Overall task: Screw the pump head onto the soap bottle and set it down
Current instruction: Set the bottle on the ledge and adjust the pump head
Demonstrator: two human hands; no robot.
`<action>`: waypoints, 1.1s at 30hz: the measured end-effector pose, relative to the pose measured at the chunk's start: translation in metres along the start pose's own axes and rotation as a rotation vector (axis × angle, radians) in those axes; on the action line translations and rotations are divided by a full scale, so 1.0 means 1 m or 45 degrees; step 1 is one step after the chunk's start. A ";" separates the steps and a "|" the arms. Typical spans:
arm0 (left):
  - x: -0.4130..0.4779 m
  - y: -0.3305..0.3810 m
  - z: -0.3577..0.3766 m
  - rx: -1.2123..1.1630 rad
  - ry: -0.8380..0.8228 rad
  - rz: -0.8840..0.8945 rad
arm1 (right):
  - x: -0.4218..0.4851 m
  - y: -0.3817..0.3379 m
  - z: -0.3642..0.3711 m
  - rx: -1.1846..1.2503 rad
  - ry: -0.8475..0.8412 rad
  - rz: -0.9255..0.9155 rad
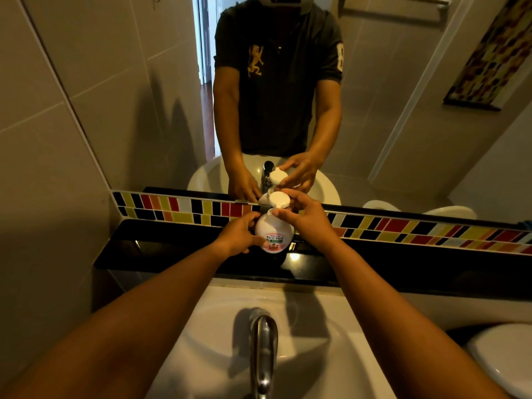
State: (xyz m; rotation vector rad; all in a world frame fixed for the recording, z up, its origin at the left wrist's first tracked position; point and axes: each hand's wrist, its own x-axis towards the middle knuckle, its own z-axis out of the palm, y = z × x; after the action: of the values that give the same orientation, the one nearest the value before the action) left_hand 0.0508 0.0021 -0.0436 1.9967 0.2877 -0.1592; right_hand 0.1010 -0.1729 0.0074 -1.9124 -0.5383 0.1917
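Observation:
A round white soap bottle (273, 230) with a pink and green label stands on the black ledge (161, 251) under the mirror. Its white pump head (279, 199) sits on the bottle's neck. My left hand (239, 234) wraps the bottle's left side. My right hand (305, 216) grips the pump's collar just below the wide top, fingers curled around it. The neck thread is hidden by my fingers. The mirror repeats both hands and the pump.
A white basin (302, 341) with a chrome tap (263, 352) lies below the ledge. A band of coloured tiles (417, 230) runs behind the ledge, under the mirror (403, 125). A white toilet lid (503, 358) shows at lower right.

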 end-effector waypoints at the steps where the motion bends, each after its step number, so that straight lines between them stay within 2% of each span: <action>1: 0.001 0.000 0.000 0.003 0.001 -0.003 | 0.000 0.000 0.000 0.007 -0.004 0.005; 11: 0.003 0.005 -0.001 0.112 -0.020 -0.013 | -0.003 -0.004 -0.005 0.053 -0.048 0.028; 23: -0.004 0.008 0.000 0.076 0.012 -0.006 | -0.008 -0.005 -0.004 0.088 -0.032 0.060; 28: -0.009 0.003 0.001 -0.071 0.046 -0.007 | -0.020 0.005 0.000 0.116 0.148 0.080; 33: -0.018 -0.019 0.007 -0.172 0.195 -0.003 | -0.045 0.045 0.007 0.192 0.267 0.245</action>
State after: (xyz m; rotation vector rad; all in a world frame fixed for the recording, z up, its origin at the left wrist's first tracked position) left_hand 0.0282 0.0013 -0.0586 1.8776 0.3888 0.0122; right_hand 0.0712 -0.2019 -0.0418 -1.8094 -0.1935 0.1488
